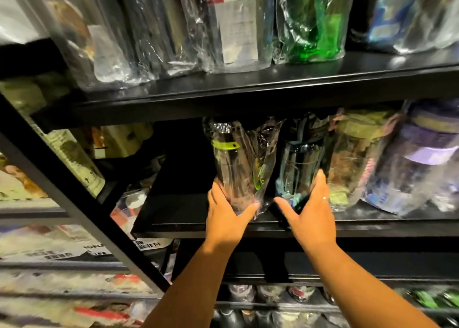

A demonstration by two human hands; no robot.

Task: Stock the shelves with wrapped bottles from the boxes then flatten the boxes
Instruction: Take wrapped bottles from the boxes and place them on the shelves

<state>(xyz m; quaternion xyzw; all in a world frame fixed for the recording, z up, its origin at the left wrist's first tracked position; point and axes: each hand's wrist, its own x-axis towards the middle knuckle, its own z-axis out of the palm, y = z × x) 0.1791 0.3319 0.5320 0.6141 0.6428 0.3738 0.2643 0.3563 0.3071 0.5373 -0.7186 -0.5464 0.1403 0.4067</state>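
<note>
A dark wrapped bottle with a yellow-green band (234, 163) stands on the middle black shelf (188, 224). My left hand (224, 215) grips its base, thumb on the right side and fingers on the left. Beside it stands a dark wrapped bottle with teal markings (299, 168). My right hand (311, 211) holds its lower part, thumb to the left and fingers up its right side. Both bottles are in crinkled clear plastic. No boxes are in view.
More wrapped bottles (357, 163) fill the middle shelf to the right, and a row stands on the upper shelf (298, 84). A black diagonal frame bar (82, 208) crosses at left. Bare shelf lies left of my left hand. Bottle tops (270, 295) show on the shelf below.
</note>
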